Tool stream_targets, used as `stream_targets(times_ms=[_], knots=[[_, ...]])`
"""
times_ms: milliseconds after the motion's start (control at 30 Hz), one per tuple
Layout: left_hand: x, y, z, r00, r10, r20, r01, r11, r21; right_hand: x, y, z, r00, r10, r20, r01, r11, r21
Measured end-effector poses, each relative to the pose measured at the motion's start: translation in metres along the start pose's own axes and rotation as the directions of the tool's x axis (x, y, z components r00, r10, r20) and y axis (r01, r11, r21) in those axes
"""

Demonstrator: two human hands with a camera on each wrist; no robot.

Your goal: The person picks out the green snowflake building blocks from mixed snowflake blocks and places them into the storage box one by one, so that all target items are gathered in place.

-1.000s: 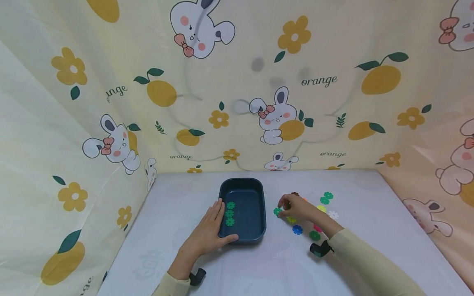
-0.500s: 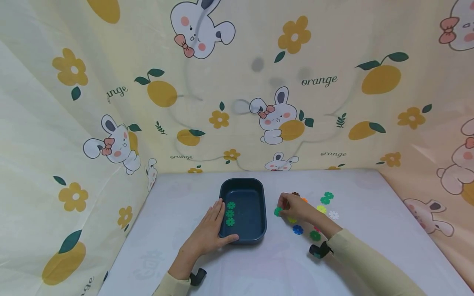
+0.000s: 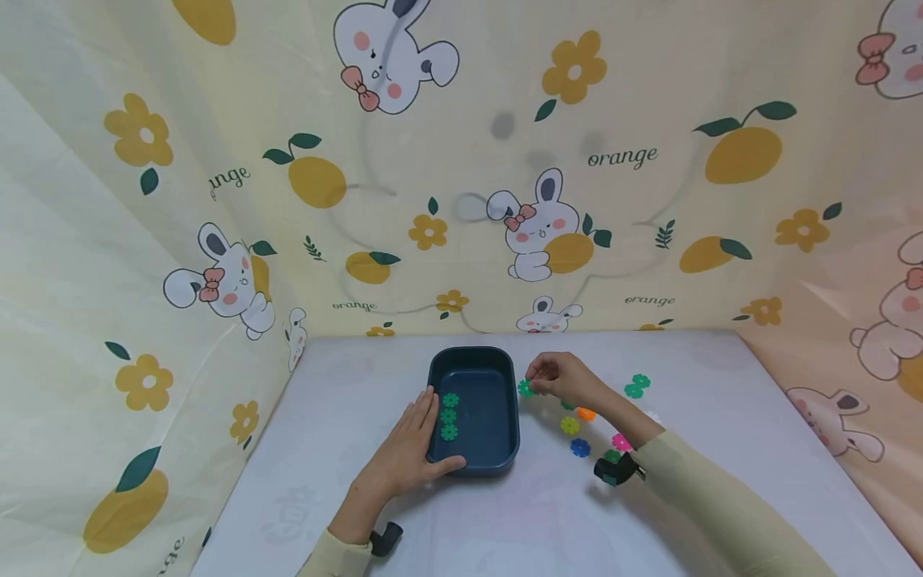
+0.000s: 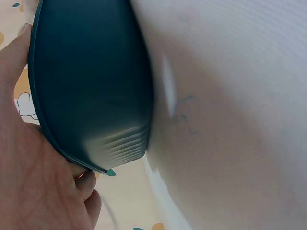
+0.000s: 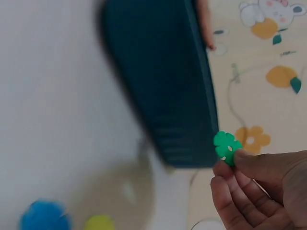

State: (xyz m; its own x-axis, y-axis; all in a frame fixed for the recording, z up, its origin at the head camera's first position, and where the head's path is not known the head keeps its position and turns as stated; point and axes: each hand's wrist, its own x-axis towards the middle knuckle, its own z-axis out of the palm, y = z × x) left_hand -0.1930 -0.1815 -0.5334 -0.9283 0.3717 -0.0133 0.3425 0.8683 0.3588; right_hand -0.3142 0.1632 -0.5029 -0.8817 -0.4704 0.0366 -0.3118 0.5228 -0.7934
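In the head view, a dark blue tray (image 3: 481, 463) has three green snowflake discs (image 3: 449, 416) in a column along its left side. My left hand (image 3: 404, 449) rests on the tray's left edge, its fingers fairly straight and its thumb at the near edge. My right hand (image 3: 570, 379) is just right of the tray, pinching another green snowflake disc (image 5: 225, 146) between thumb and fingers. In the right wrist view this disc appears close to the tray's wall (image 5: 168, 96).
Loose snowflake discs lie right of the tray: yellow (image 3: 570, 425), blue (image 3: 580, 448), orange (image 3: 586, 414), pink (image 3: 621, 441) and several green, two of them farther back (image 3: 638, 386). The right forearm partly covers this group. A patterned cloth (image 3: 404, 200) stands behind the white table (image 3: 324, 385).
My right hand has pinched the green disc, lifted it off the table and moved it up and left toward the tray. My left hand and the tray have stayed put.
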Motion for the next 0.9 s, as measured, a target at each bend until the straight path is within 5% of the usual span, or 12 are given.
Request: stream_targets(times_ms=[400,900], knots=[[0.000,-0.002,-0.002,1.000,0.005,0.004,-0.005,1.000,-0.008,0.049,-0.044,0.023,0.991,-0.125,0.040,0.121,0.989,0.086],[0.000,-0.002,-0.002,1.000,0.027,0.003,-0.027,0.999,-0.020,0.099,-0.055,0.064,0.986,-0.105,0.132,0.100,0.994,0.040]])
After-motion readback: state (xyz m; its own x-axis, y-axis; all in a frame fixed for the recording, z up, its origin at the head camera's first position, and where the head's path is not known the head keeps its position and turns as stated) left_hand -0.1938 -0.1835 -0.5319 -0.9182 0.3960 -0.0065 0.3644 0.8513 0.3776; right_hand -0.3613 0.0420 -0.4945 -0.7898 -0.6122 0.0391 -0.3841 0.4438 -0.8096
